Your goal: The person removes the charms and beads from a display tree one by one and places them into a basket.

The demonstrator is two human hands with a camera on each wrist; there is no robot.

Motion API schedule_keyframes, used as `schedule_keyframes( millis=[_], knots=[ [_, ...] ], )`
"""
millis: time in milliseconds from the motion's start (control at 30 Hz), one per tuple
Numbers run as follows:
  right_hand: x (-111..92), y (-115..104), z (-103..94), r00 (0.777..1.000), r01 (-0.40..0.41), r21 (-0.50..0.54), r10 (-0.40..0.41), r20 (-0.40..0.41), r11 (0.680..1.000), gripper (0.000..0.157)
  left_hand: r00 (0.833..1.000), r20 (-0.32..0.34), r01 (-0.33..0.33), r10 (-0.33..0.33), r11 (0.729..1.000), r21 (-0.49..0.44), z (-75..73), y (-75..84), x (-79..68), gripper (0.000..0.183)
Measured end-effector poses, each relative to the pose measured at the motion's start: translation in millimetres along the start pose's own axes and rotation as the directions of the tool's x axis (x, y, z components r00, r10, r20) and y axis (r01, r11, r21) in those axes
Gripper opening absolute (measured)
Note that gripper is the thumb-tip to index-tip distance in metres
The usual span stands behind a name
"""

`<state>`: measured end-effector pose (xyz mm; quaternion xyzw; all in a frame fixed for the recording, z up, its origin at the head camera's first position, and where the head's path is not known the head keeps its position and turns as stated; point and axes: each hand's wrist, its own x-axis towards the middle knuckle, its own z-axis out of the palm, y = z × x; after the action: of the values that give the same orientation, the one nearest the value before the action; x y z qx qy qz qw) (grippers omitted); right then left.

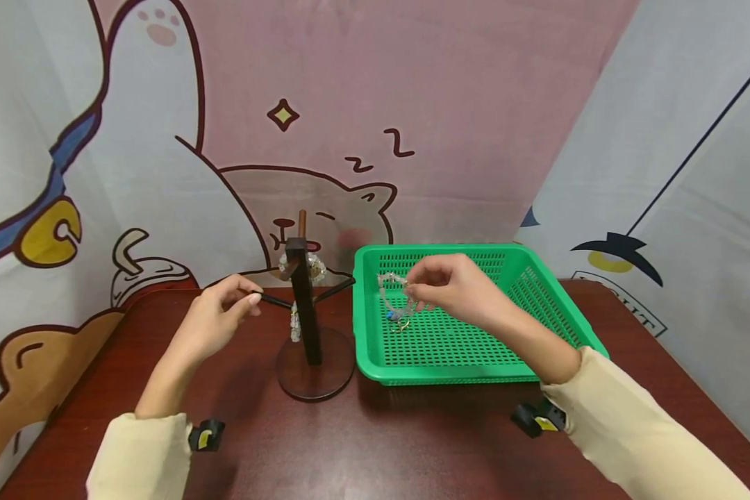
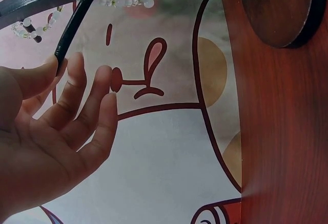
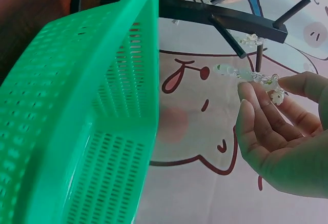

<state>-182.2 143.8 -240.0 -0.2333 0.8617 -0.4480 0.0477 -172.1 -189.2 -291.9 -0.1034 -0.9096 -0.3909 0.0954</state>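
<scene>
My right hand pinches a clear beaded bracelet between thumb and fingers, above the left part of a green basket. In the right wrist view the bracelet shows pale green beads and a small flower charm. Left of the basket stands a dark wooden rack with pegs on a round base. My left hand grips the end of its left black peg with thumb and finger. Two clear beaded bracelets hang on the rack, one higher and one lower.
Small jewellery with a blue piece and a gold-coloured piece is seen low at the basket's left, partly behind the held bracelet. The rack's right peg reaches close to the basket rim. A patterned cloth hangs behind the brown table.
</scene>
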Motion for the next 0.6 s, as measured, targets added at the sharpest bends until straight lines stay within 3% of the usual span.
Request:
schedule_keyframes(
  millis=[300,600],
  knots=[
    [-16.9,15.9,-8.2,0.999,-0.030,-0.017,0.031,0.034,0.999,0.008,1.000,0.000,-0.004,0.004,1.000,-0.006,-0.1,-1.6,0.3,0.014],
    [-33.2,42.5,-7.3,0.993,-0.009,0.002,0.009,0.116,1.000,0.005,1.000,0.004,0.000,0.000,1.000,-0.010,0.0,-1.0,0.1,0.014]
  ],
)
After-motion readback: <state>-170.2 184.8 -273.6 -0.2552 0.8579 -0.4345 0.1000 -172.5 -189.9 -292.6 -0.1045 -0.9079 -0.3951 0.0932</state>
